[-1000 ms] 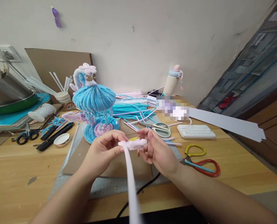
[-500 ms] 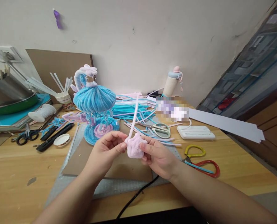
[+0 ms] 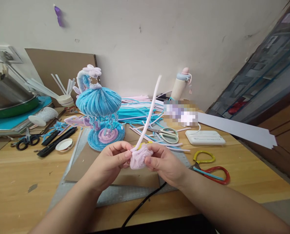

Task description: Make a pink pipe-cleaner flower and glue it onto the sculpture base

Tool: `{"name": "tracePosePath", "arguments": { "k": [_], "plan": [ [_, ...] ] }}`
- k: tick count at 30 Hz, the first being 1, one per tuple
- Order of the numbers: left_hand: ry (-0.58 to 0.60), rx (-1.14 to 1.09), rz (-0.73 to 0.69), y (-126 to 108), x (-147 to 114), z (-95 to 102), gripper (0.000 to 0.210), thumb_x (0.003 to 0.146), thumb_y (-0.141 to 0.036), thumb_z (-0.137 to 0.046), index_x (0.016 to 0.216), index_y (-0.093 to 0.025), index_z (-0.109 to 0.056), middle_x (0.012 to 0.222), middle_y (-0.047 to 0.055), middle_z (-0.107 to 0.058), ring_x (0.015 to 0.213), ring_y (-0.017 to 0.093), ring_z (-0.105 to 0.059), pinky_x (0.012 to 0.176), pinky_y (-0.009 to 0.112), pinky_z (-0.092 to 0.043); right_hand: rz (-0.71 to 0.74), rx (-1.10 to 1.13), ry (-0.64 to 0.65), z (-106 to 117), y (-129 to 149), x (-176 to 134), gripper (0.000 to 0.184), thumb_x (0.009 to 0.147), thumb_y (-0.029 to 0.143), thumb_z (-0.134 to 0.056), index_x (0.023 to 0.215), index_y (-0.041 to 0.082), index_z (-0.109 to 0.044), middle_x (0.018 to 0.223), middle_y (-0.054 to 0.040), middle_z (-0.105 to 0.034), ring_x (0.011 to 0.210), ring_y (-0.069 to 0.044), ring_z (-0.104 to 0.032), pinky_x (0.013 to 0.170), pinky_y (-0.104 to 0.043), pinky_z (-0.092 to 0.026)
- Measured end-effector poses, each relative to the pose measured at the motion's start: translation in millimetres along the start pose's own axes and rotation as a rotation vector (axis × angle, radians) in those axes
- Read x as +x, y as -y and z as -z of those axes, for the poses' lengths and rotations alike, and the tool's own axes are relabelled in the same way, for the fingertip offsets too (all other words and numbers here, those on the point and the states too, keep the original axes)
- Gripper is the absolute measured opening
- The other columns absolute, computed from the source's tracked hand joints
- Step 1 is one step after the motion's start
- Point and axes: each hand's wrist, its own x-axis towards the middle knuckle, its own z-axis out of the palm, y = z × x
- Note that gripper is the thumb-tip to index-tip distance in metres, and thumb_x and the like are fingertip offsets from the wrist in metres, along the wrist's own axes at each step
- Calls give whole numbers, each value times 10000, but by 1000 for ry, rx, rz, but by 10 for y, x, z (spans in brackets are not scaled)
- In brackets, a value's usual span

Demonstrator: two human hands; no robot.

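Between my two hands is a small pale pink fuzzy piece (image 3: 140, 158), bunched in folds, with a bit of yellow showing at its upper edge. A long pale pink pipe cleaner (image 3: 149, 117) sticks up from its left side, leaning right. My left hand (image 3: 114, 162) pinches the piece where the pipe cleaner meets it. On the other side, my right hand (image 3: 163, 162) grips it between thumb and fingers. Behind them stands a blue and pink pipe-cleaner lamp shape (image 3: 98, 102) on a round coiled base (image 3: 107, 136).
Below my hands, a cardboard sheet (image 3: 86, 169) lies on a grey cutting mat (image 3: 110, 199). Red-and-yellow scissors (image 3: 216, 170), green-handled scissors (image 3: 169, 135) and a white power bank (image 3: 205, 137) are to the right. Black scissors (image 3: 27, 139) and a utility knife (image 3: 57, 143) lie left. Blue pipe cleaners (image 3: 135, 113) are heaped behind.
The pink piece has been turned in my hands: its star-shaped smooth face has given way to a folded side, and yellow now shows. The upright pipe cleaner leans further right.
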Motion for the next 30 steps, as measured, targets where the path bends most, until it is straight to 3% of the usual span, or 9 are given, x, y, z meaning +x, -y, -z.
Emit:
{"name": "tracePosePath", "arguments": {
  "k": [10, 14, 21, 30],
  "plan": [
    [-12, 15, 9, -8, -25, -41, 266, 563, -341, -893, 695, -163, -746, 648, 24, -632, 538, 86, -470, 523, 207, -376, 68, 37, 55, -34, 15, -2, 196, 708, 289, -825, 864, 228, -723, 708, 33, -598, 556, -71, -409, 484, -194, -288],
    [8, 65, -41, -12, -37, -31, 232, 601, -347, -869, 674, -163, -748, 671, 35, -629, 569, 102, -476, 538, 221, -389, 83, 11, 73, -43, 35, -7, 174, 723, 292, -813, 845, 216, -713, 745, 15, -623, 627, -102, -492, 569, -220, -385],
    [63, 61, -100, 15, -32, -18, 166, 660, -318, -841, 700, -185, -749, 695, 28, -638, 589, 105, -506, 546, 220, -406, 49, -24, 60, -32, 31, -13, 237, 734, 351, -806, 890, 196, -715, 762, 4, -639, 720, -126, -565, 713, -259, -443],
    [29, 81, -186, 33, -29, -24, 132, 669, -281, -844, 711, -190, -758, 739, 39, -710, 631, 124, -606, 566, 220, -484, 69, -75, 10, -28, 32, -1, 235, 734, 383, -795, 871, 207, -722, 666, 32, -560, 549, -87, -394, 547, -235, -349]
  ]
}}
